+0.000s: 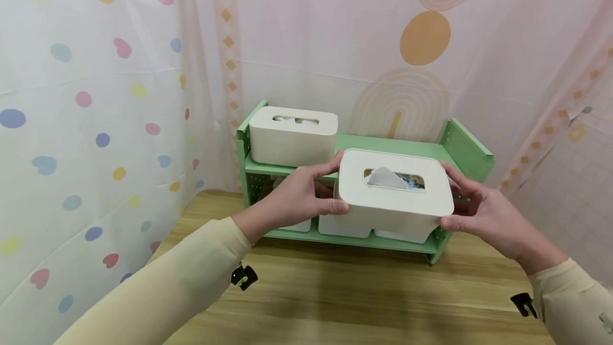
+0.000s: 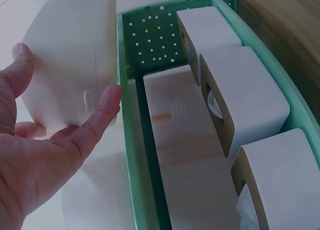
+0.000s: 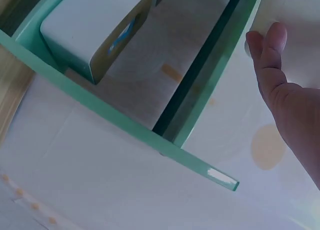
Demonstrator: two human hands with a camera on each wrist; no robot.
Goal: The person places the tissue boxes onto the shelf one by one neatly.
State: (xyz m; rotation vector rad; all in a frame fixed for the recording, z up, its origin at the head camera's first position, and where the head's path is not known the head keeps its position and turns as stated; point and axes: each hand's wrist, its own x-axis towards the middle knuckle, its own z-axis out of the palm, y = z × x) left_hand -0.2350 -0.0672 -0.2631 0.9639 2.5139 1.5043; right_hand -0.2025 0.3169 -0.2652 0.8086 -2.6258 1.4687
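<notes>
Between both hands, in front of the green shelf (image 1: 388, 145), is a cream tissue box (image 1: 392, 213) with a tissue poking from its oblong top slot. The left hand (image 1: 303, 191) grips its left end, thumb at the front lower edge. At the right end, the right hand (image 1: 493, 214) grips it the same way. A second cream tissue box (image 1: 293, 144) stands on the upper board at the left. In the left wrist view the held tissue box (image 2: 67, 64) is off the upper board, and the left hand (image 2: 40, 160) has its fingers and thumb along its sides.
Three smaller white tissue boxes (image 2: 250, 89) stand in a row on the lower board. Pegboard-like holes dot the shelf's end panel (image 2: 155, 37). A wooden table (image 1: 364, 292) lies under the shelf. Patterned curtains (image 1: 306, 31) hang behind and at the sides.
</notes>
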